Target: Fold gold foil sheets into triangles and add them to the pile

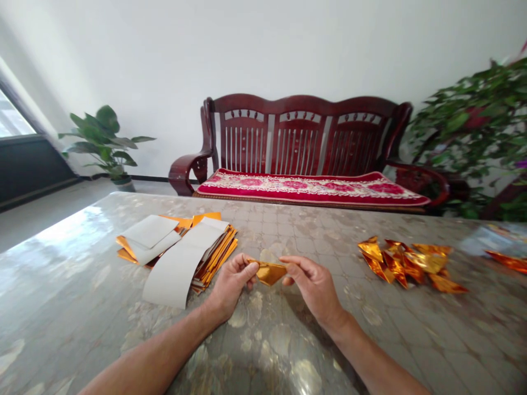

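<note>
A small folded piece of gold foil paper is held up over the table between my two hands. My left hand pinches its left end between thumb and fingers. At the other end, my right hand grips the right tip the same way. Left of my hands lies a stack of foil paper sheets, gold edges showing, with a pale sheet curving over it. Several folded gold foil pieces sit in a loose pile to the right.
The table has a shiny patterned cover. At its right edge are a clear plastic bag and more orange foil. Beyond stands a dark red wooden bench with a floral cushion. Potted plants flank it.
</note>
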A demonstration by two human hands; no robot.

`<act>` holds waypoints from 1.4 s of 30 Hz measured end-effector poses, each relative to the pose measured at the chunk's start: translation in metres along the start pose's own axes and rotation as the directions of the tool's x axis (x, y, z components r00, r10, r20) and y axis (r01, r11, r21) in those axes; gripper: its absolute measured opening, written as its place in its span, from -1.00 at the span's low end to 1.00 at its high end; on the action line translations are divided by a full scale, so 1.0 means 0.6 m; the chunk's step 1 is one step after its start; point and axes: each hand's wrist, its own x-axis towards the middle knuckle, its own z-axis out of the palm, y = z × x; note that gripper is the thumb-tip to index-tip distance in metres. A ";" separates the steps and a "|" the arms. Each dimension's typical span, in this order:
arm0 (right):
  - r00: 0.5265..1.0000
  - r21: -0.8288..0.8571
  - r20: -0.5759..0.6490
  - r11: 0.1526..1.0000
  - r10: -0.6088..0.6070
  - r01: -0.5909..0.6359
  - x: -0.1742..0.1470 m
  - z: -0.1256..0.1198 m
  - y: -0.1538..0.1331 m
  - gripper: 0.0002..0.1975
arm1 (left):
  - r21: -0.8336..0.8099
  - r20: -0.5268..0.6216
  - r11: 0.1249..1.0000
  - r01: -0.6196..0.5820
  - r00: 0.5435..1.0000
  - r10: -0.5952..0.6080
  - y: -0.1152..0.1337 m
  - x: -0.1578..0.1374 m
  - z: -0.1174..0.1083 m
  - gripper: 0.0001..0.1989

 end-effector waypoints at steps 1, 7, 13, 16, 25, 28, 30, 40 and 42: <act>1.000 0.065 -0.017 0.998 0.010 -0.009 0.001 -0.002 0.001 -0.63 | -0.022 -0.006 1.000 0.012 1.000 -0.012 0.000 0.001 -0.001 -0.59; 0.990 0.285 -0.038 0.951 0.134 -0.117 0.015 -0.006 0.023 -0.63 | -0.108 -0.029 0.991 0.082 0.996 -0.085 0.001 0.001 -0.001 -0.55; 0.993 0.325 0.017 0.939 0.117 -0.116 0.014 0.000 0.033 -0.63 | -0.114 -0.008 0.987 0.115 0.993 -0.116 -0.005 -0.001 0.004 -0.55; 0.993 0.337 0.045 0.934 0.113 -0.121 0.012 -0.002 0.027 -0.64 | -0.116 -0.005 0.986 0.119 0.993 -0.120 -0.008 0.000 0.004 -0.56; 0.998 0.207 0.023 0.977 0.055 -0.059 0.020 -0.009 0.018 -0.79 | -0.063 -0.028 0.992 0.105 0.994 -0.107 -0.003 0.000 0.008 -0.56; 1.000 0.111 -0.002 0.994 0.000 0.000 0.024 -0.012 0.019 -0.82 | -0.007 -0.027 0.999 0.054 0.998 -0.054 -0.001 0.003 0.006 -0.59; 1.000 0.041 0.001 0.999 -0.031 0.031 0.026 -0.015 0.021 -0.85 | 0.066 -0.033 0.998 0.006 0.999 -0.003 -0.003 0.007 0.003 -0.64; 0.993 -0.172 0.115 0.984 -0.032 0.052 0.022 -0.023 0.043 -0.91 | 0.444 0.074 0.872 -0.207 0.978 0.195 -0.008 0.018 -0.007 -0.91; 0.985 -0.176 0.170 0.984 -0.007 0.038 0.019 -0.024 0.046 -0.92 | 0.436 0.098 0.876 -0.205 0.979 0.181 -0.008 0.020 -0.008 -0.89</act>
